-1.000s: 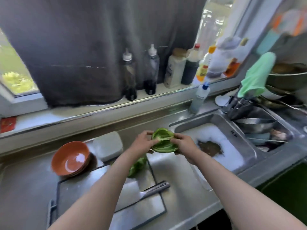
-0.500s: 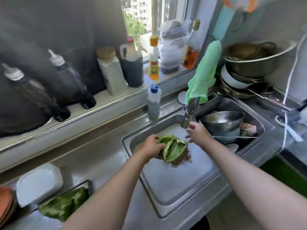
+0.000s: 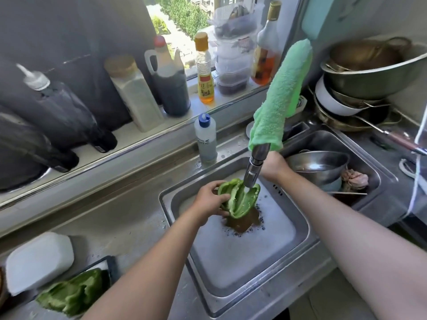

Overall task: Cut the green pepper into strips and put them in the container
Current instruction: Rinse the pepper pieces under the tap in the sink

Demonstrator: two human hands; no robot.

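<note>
My left hand holds an opened green pepper half over the sink, cut side up. Water runs from the faucet head onto the pepper's far end. My right hand is behind the faucet, by its base; its fingers are hidden, so its grip cannot be told. Another green pepper piece lies on the cutting board at the bottom left. A white lidded container sits just behind that piece.
A green towel drapes over the faucet neck. A dish soap bottle stands behind the sink. Sauce bottles line the windowsill. The right basin holds a steel bowl; stacked pots and bowls sit at the far right.
I turned from the cutting board to the sink. My left hand carried the pepper half under the faucet, my right hand let go of it and reached behind the faucet; water now runs.
</note>
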